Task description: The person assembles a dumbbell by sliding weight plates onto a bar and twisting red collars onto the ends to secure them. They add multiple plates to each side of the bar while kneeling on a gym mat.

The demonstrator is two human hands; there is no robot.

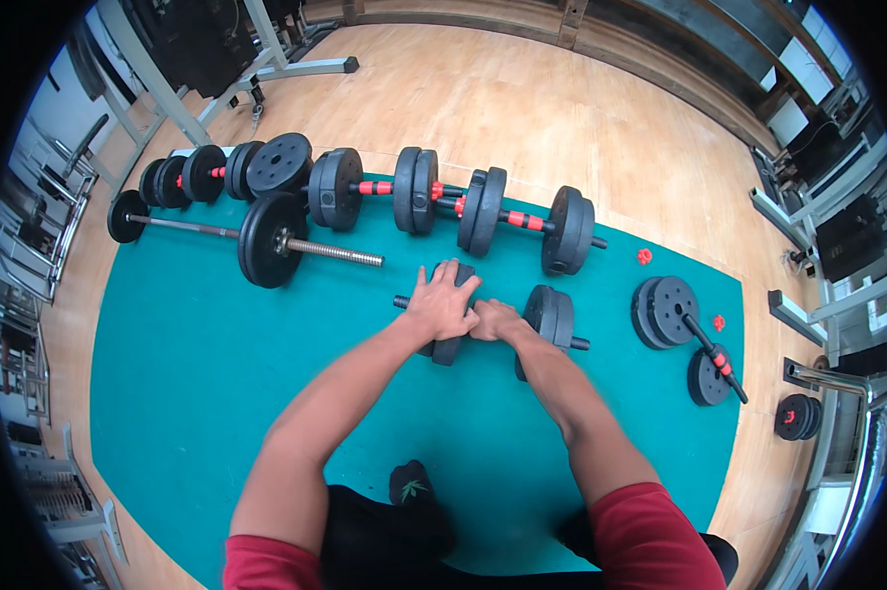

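In front of me on the green mat (pixel 207 393) lies a short dumbbell with black plates on both ends. My left hand (pixel 443 301) lies over the rim of its left weight plates (pixel 450 350), fingers spread and curving over the edge. Close beside it, my right hand (pixel 498 321) is closed around the dumbbell's handle, which it hides. The right-end plates (pixel 550 317) stand just past my right wrist. A threaded bar end sticks out on each side of the dumbbell, and no collar nut shows on either one.
Several assembled dumbbells (pixel 483 211) line the mat's far edge. A barbell (pixel 335 253) with a bare threaded end lies at left. To the right are loose plates (pixel 672 310), a red-banded bar (pixel 716 359) and red collar nuts (pixel 644 257). Gym machines (pixel 837 236) surround the mat.
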